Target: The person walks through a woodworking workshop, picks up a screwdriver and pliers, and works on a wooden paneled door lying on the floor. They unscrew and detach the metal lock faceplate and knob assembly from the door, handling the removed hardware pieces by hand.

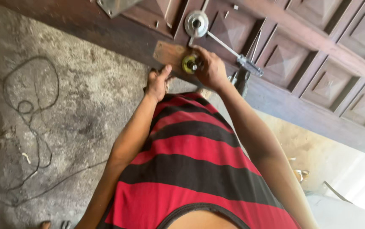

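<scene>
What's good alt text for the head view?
Seen from above, a person in a red-and-black striped shirt works at a carved wooden door: right hand grips a yellowish disc on its edge, left hand braces below. A round metal fitting sits above; cable loops on the concrete floor.

A single camera sits on the person's head and looks steeply down along the red-and-black striped shirt [191,161] and both forearms. The view is close, and the fingers [199,55] end near the top middle of the frame. Beyond the fingertips lies the dark brown panelled wooden door [318,63], crossing the upper right. Left of the fingers, the grey concrete floor [63,118] fills the frame. No second view overlaps this one.
</scene>
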